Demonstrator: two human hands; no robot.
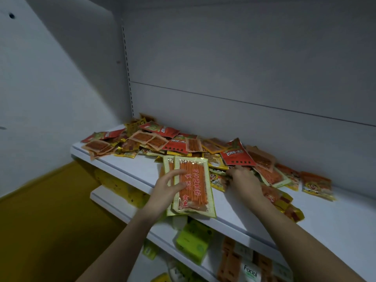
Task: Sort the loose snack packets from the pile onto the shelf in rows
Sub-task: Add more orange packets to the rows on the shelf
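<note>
A loose pile of snack packets, red, orange and yellow, spreads along the back of the white shelf. My left hand holds a stack of long orange stick-snack packets with pale green borders at the shelf's front edge, thumb on top. My right hand reaches into the pile's middle, its fingertips buried among yellow and red packets; what they hold is hidden.
The shelf's back panel rises behind the pile, and a white side wall closes the left. Lower shelves hold green boxes and orange packs. More packets lie at the right.
</note>
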